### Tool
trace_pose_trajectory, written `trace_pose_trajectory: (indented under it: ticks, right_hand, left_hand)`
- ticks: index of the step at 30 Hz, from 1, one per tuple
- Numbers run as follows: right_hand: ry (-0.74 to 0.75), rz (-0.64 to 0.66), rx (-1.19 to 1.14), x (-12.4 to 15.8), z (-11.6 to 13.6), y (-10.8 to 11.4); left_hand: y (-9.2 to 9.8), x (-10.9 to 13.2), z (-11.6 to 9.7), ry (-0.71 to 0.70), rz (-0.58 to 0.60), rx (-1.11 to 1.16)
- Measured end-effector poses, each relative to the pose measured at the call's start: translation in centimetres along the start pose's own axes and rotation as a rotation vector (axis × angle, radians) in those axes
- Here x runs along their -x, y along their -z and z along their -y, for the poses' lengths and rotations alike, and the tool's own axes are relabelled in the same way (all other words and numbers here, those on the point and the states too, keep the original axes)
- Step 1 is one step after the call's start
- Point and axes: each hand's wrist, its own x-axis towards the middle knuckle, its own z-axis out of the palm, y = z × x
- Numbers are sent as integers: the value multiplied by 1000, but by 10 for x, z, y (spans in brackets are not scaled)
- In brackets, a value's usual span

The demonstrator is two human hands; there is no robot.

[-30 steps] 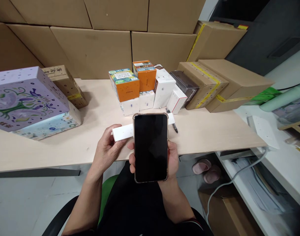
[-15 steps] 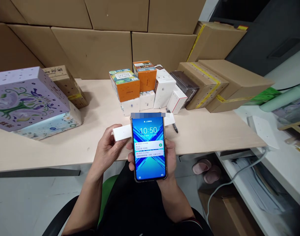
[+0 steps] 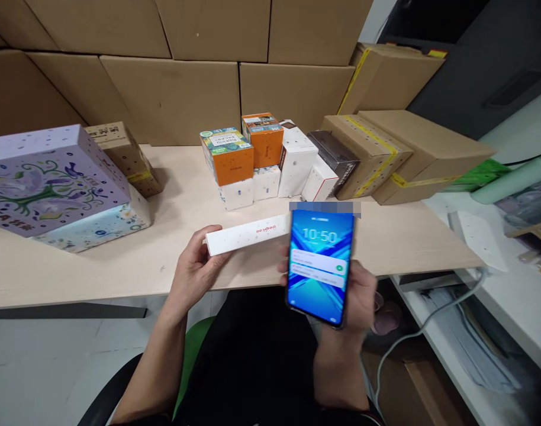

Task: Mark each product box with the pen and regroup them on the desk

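My left hand [image 3: 198,263] grips the near left end of a long, flat white box [image 3: 248,234] with red lettering on its side, held at the table's front edge. The box's right end is hidden behind a smartphone [image 3: 319,272]. My right hand [image 3: 359,296] is wrapped around that phone from behind, fingertips showing along its left edge. The lit screen faces me, with a blue wallpaper, the time 10:50 and two notifications. Beyond the phone stand small white boxes [image 3: 320,179] and orange boxes [image 3: 232,168].
A purple tea box [image 3: 52,183] sits on a floral box [image 3: 97,228] at the left of the wooden table [image 3: 177,177]. Cardboard boxes [image 3: 173,97] are stacked along the back. Taped cartons [image 3: 425,148] stand at the right, near a white desk [image 3: 519,296] with a grey cable [image 3: 424,325].
My right hand has carried the phone to the right, slightly blurred by motion. More of the white box and its red lettering now shows. My left hand has barely moved.
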Motion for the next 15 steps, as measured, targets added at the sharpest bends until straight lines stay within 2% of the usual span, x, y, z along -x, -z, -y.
trace_pose_trajectory:
  ticks: [2, 4, 6, 8, 11, 15]
  right_hand:
    - [185, -190, 191, 11, 15, 20]
    - [365, -379, 490, 19, 29, 43]
    - [432, -563, 925, 23, 43, 64]
    - [430, -689, 1366, 22, 54, 82]
    - [395, -717, 1777, 14, 66, 98]
    - [258, -728, 2015, 1, 69, 103]
  left_hand:
    - [1, 0, -2, -16, -11, 8]
    - [6, 2, -4, -11, -33, 1]
    - [18, 9, -6, 26, -54, -26]
    - [37, 19, -9, 95, -77, -80]
    - [68, 36, -17, 161, -201, -183]
    - [92, 46, -33, 192, -458, -316]
